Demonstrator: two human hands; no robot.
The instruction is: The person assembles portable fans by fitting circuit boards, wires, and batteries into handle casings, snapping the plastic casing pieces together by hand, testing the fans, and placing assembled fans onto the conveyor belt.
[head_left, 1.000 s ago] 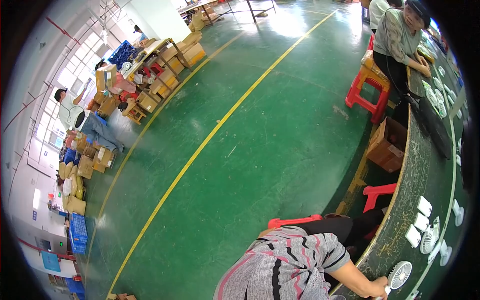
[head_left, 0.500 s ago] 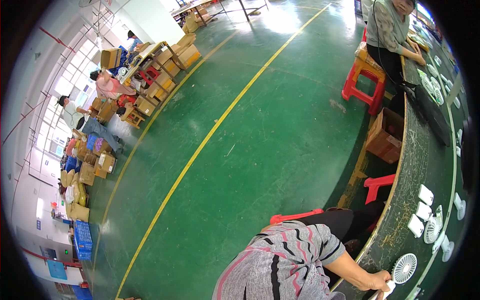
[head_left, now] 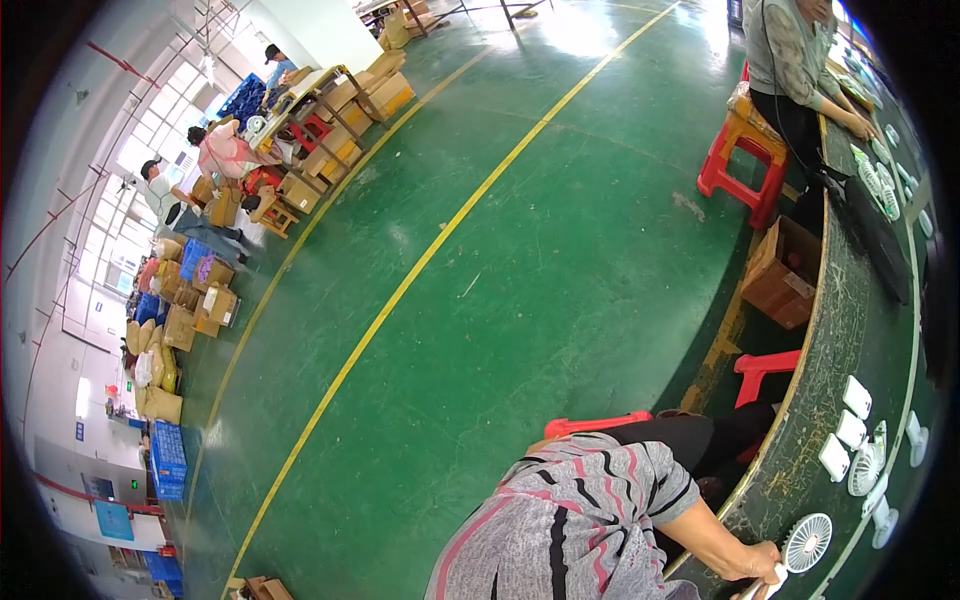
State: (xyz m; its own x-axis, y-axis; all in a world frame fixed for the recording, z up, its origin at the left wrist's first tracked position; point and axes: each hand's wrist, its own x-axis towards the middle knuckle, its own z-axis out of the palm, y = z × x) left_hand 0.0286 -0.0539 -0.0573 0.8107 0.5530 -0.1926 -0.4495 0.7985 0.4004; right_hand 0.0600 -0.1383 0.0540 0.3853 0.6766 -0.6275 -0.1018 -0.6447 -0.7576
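My left hand [head_left: 757,563] reaches in over the workbench from a grey, black and pink striped short sleeve. It is closed on the white handle of a small handheld fan [head_left: 807,542]. The fan's round white grille stands just beyond my fingers, over the dark bench top. My right hand does not show. Farther up the bench lie several white rectangular pieces [head_left: 851,431] and another white fan [head_left: 865,468].
The worn dark workbench [head_left: 795,455] curves up the right side. A co-worker [head_left: 790,60] sits at its far end on a red stool [head_left: 745,155]. An open carton [head_left: 782,270] stands beside the bench. Cartons [head_left: 210,305] and several people are across the green floor.
The view has shifted slightly, so most of the background sits farther right. A carton has come into view at the lower left. My left hand keeps its hold on the fan.
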